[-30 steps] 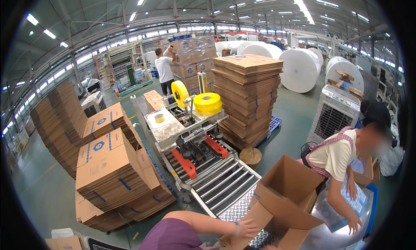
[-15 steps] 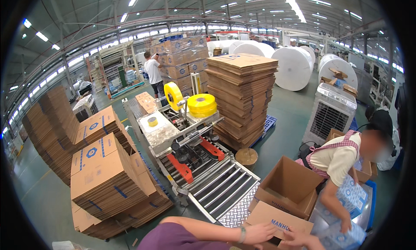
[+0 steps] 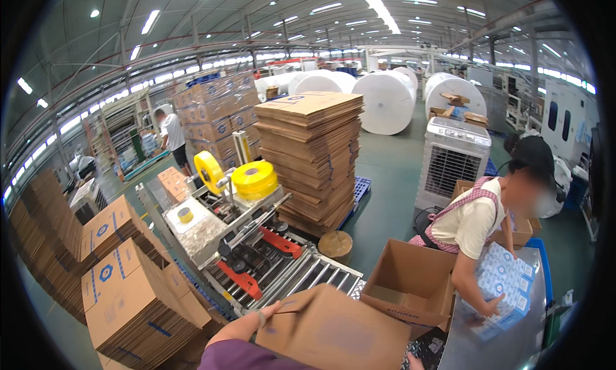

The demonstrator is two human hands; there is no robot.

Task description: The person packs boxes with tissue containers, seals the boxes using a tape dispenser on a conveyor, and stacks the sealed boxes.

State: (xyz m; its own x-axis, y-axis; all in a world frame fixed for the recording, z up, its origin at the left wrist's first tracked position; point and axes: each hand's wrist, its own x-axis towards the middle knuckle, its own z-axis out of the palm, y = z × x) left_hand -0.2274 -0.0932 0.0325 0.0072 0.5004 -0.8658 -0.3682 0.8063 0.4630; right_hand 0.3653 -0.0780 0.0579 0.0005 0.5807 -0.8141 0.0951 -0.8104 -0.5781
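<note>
A brown cardboard box [image 3: 340, 335] lies tilted in front of me at the lower edge, with a plain side facing up. My left hand [image 3: 269, 311] grips its upper left corner, fingers over the edge. At the box's lower right edge, my right hand [image 3: 414, 361] shows only in part; it holds the box there, with most of the hand cut off by the frame. Just beyond, an open empty cardboard box [image 3: 410, 274] stands between my box and a co-worker. The co-worker's hands hold blue-and-white wrapped packs [image 3: 504, 283] on a metal table [image 3: 462, 344].
A roller conveyor [image 3: 321, 274] with a taping machine [image 3: 256, 241] and yellow tape rolls [image 3: 255, 180] stands ahead. Stacks of flat cartons rise at the left [image 3: 135, 299] and behind the machine [image 3: 314, 158]. An air cooler [image 3: 452, 164] and large white rolls [image 3: 384, 103] are farther back.
The view has turned right. My hands, close together on a printed flap before, are now apart on the tilted box. The co-worker has gathered the packs together.
</note>
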